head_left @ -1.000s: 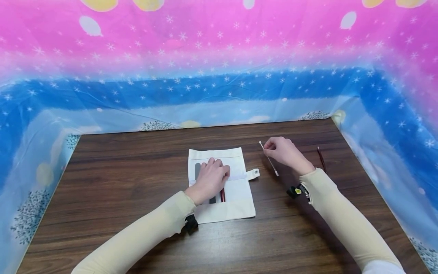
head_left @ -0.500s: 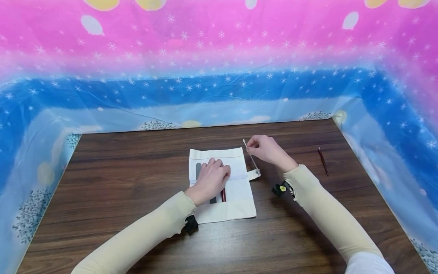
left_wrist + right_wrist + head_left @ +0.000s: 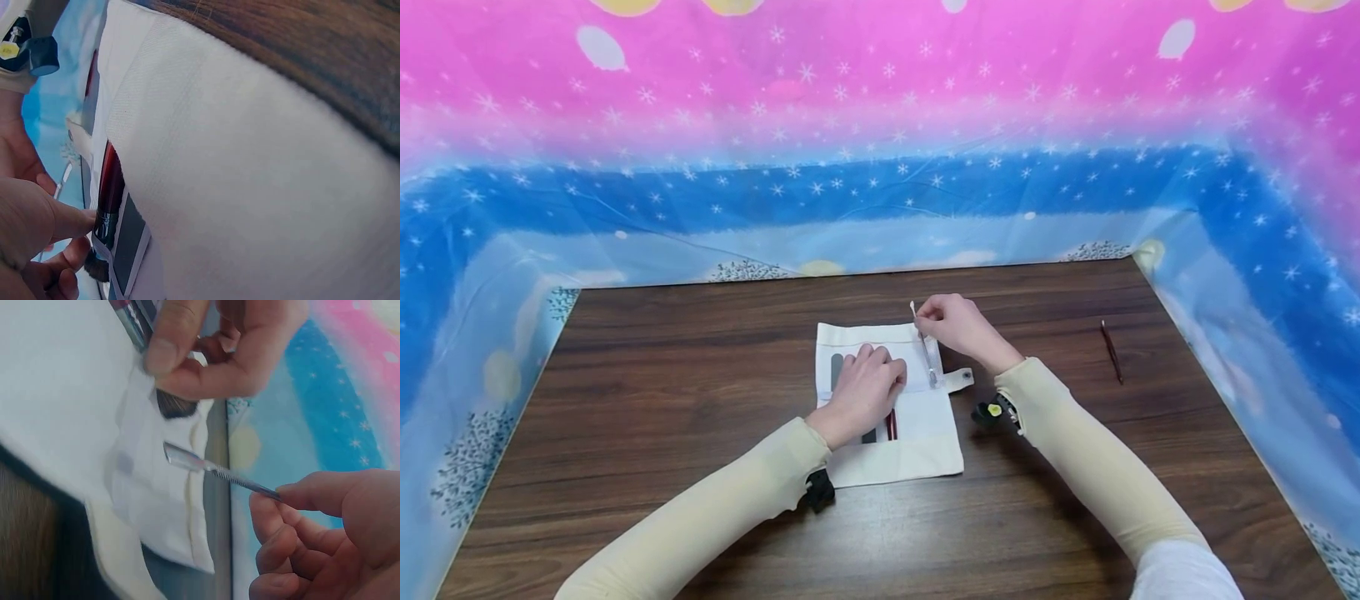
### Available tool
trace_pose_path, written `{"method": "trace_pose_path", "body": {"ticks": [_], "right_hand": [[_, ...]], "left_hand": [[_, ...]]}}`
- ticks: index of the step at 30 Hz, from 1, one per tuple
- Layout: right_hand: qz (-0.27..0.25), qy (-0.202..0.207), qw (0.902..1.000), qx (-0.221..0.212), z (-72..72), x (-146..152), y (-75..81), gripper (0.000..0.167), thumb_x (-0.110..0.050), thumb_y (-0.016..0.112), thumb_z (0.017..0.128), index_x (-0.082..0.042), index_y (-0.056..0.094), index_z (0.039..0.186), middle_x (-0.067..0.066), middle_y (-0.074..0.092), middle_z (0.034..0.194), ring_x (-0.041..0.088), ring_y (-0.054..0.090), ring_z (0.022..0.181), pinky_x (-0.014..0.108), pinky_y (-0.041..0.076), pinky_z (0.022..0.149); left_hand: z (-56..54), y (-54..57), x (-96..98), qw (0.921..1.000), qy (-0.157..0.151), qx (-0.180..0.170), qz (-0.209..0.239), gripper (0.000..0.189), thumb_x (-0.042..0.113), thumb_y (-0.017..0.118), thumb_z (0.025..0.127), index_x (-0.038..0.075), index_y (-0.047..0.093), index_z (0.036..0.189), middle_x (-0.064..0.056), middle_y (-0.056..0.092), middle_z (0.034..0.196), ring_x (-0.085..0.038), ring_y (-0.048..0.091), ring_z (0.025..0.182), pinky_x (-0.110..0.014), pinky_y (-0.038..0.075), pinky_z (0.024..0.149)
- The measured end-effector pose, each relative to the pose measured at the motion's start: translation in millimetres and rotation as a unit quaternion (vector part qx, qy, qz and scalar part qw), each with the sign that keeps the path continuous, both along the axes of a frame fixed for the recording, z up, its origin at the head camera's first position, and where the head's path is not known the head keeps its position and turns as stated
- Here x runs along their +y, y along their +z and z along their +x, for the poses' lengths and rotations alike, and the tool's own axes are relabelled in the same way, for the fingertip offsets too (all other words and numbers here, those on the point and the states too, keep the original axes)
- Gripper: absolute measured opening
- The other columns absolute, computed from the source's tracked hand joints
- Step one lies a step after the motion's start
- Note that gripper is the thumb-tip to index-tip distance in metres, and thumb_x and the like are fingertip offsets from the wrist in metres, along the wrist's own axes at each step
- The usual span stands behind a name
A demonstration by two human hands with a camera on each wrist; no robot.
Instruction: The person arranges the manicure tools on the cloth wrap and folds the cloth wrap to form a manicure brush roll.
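In the head view, one person's two hands work at one white pouch (image 3: 925, 433) on a table (image 3: 700, 375). The left hand (image 3: 863, 392) lies over its middle, one grey file (image 3: 837, 375) showing beyond the knuckles. The right hand (image 3: 958, 325), at the pouch's far right corner, pinches one metal tool (image 3: 928, 358); one tab (image 3: 958, 380) sits below that hand, one red stick (image 3: 1112, 352) well to its right.

In the left wrist view, one brush (image 3: 110, 187) lies just beside the left thumb; contact is unclear.

In the right wrist view, the left thumb and forefinger narrowly pinch one white band (image 3: 128, 425); the tool's flat end points away from the right fingers, above the pouch.
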State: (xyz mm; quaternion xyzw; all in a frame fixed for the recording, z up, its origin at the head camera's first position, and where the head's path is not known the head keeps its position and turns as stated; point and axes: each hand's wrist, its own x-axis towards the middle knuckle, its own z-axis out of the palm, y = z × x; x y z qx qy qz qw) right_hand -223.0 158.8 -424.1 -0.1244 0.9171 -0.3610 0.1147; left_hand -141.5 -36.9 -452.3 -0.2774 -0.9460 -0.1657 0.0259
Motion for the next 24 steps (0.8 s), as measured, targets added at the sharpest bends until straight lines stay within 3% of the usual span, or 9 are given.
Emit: {"method": "trace_pose_path", "body": {"ticks": [24], "right_hand": [[-0.036, -0.041, 0.9982, -0.025, -4.2, -20.4, -14.3, 0.022, -0.023, 0.061, 0.105, -0.005, 0.072, 0.113, 0.007, 0.074, 0.096, 0.023, 0.065, 0.088, 0.033, 0.047, 0.075]], "left_hand": [[1.6, -2.5, -1.8, 0.9997, -0.006, 0.016, 0.018, 0.013, 0.012, 0.069, 0.101, 0.016, 0.070, 0.089, -0.002, 0.059, 0.088, -0.024, 0.046, 0.084, -0.039, 0.037, 0.072]]}}
